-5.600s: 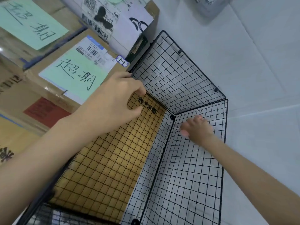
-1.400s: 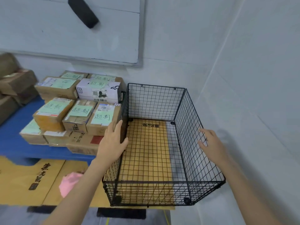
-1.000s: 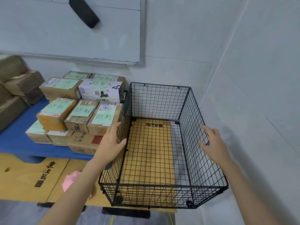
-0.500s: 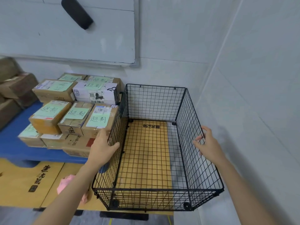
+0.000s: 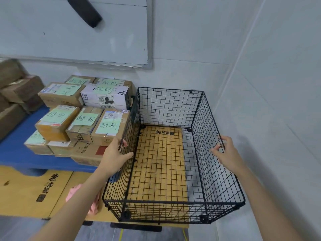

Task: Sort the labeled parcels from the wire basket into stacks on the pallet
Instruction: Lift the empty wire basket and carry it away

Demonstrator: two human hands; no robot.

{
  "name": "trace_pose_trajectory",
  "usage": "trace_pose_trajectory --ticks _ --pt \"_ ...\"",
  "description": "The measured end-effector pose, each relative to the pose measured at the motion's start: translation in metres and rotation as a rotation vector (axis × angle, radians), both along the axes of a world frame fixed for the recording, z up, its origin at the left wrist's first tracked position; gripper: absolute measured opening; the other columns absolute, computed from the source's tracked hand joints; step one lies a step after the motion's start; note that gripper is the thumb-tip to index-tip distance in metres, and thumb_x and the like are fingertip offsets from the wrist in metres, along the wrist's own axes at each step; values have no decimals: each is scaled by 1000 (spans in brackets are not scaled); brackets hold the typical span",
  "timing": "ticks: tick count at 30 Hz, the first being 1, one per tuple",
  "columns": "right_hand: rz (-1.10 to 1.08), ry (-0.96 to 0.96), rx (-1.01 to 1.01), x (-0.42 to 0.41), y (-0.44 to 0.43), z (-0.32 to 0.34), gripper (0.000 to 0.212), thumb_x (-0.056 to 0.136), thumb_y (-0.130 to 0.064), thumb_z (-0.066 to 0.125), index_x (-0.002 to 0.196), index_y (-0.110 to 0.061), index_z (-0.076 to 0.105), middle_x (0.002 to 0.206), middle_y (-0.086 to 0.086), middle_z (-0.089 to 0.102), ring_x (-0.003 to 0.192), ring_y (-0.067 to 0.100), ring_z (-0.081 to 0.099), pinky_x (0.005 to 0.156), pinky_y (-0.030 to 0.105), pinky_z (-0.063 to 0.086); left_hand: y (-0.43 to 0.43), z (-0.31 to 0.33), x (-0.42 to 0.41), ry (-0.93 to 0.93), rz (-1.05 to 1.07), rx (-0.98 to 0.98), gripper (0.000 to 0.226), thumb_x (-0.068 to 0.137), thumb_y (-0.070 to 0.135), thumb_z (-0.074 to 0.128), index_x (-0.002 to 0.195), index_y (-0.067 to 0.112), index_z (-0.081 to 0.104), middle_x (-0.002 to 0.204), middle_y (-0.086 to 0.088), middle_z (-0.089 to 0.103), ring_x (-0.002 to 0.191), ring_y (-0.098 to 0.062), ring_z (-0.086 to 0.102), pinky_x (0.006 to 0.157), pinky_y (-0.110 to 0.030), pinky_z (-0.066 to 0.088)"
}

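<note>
Head camera gives me the black wire basket [image 5: 171, 108] right of centre, tucked into the corner of the room with white walls behind it and to its right, and standing on a yellow board [image 5: 24, 192] printed with dark characters that shows through its mesh floor. My two hands are well apart, one on each long side of the basket. The left hand [image 5: 113, 156] grips the top rim of the basket's left wall, fingers hooked over the wire and thumb pointing inward. The right hand [image 5: 225, 153] is clamped on the top rim of the opposite wall in the same way, fingers curled over the edge. Every labeled parcel I can see lies just left of the basket: the brown parcels [image 5: 83, 119] sit in stacks on the blue pallet [image 5: 15, 153], each with a pale green label bearing handwritten characters, and the nearest one touches or nearly touches the basket's left wall. A white parcel [image 5: 106, 99] with a barcode lies in the row behind them, close to the basket's far left corner. Further left of the basket, plain brown cartons [image 5: 19, 91] are piled at the frame edge. Above and left of the basket a whiteboard [image 5: 69, 32] hangs on the wall with a black eraser [image 5: 85, 11] on it. Something pink [image 5: 73, 193] shows on the board under my left forearm, beside the basket's near left corner; I cannot tell what it is.
</note>
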State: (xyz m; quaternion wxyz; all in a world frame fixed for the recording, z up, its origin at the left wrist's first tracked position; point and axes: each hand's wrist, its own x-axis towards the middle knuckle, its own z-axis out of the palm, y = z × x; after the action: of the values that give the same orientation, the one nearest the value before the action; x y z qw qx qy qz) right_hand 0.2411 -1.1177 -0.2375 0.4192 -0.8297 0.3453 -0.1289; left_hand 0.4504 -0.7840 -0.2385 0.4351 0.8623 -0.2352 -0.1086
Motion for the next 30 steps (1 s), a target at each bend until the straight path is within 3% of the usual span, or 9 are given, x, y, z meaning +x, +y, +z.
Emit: trace_pose_trajectory --ticks 5,10,15,18,21,24,28,30 --pt "-39 -24 -12 -3 4 1 54 96 -24 61 141 -14 33 106 -7 59 65 -1 42 65 20 37 2 2 -2 3 19 -28 29 84 14 74 103 15 53 101 -7 64 83 -21 54 68 -17 42" --pt "-82 -24 1 -21 25 6 53 97 -26 60 142 -18 34 107 -6 59 63 -1 40 61 19 33 13 1 -5 -1 -14 -40 27 83 15 75 102 18 55 101 2 65 90 -35 64 78 -29 51" --pt "-145 -43 12 -53 67 13 47 97 -26 60 138 -21 38 101 -3 60 64 1 45 61 21 34 37 -3 -15 7 -75 -108 28 83 12 75 104 16 56 109 2 64 98 -20 64 91 -36 50" --pt "-214 -69 -10 -73 104 17 45 98 -24 60 137 -22 39 101 -3 61 59 1 47 59 20 36 57 -4 -18 12 -116 -141 28 83 11 74 104 18 56 105 1 67 88 -20 67 78 -30 52" --pt "-278 -90 -24 -90 146 21 46 97 -21 60 138 -20 39 100 -3 60 52 -3 48 54 14 36 81 -2 -19 20 -181 -162 28 84 10 73 103 21 55 89 -5 71 81 -37 67 71 -45 56" --pt "-343 -116 -51 -108 186 22 47 97 -21 61 138 -20 39 99 -3 61 57 -1 48 56 15 38 105 -1 -21 -1 -235 -183 27 85 11 73 103 21 56 90 -2 70 85 -32 67 73 -31 54" --pt "-407 -155 -68 -136 236 25 46 97 -20 61 137 -22 38 98 -4 61 56 21 42 50 29 40 133 5 -28 3 -300 -208 29 84 12 73 107 22 58 100 3 68 92 -16 65 81 -28 53" --pt "-431 -167 -81 -149 258 25 47 97 -19 61 137 -22 38 97 -5 61 55 22 42 51 31 41 146 10 -35 0 -316 -210 30 84 11 73 109 21 59 103 7 67 93 -16 64 77 -20 48"
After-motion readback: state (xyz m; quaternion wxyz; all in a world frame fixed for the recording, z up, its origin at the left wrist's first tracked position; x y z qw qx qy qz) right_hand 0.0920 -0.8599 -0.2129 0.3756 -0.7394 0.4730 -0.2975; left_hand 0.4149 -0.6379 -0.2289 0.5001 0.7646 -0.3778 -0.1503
